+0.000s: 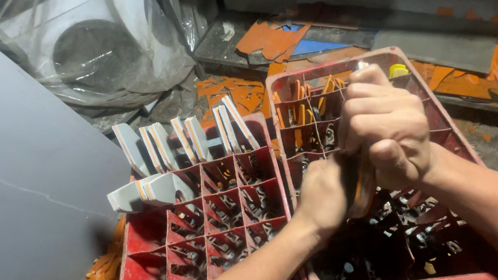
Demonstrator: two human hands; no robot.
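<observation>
Both the left hand (326, 193) and right hand (387, 129) clench tight around one orange-faced piece (363, 190), held above the right-hand red crate (461, 148) whose cells keep such pieces upright.

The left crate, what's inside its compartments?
The left crate holds grey-and-orange flat pieces standing in its back row, and small dark metal parts in the cells nearer. The near right cells are hidden behind the left hand's forearm.
</observation>
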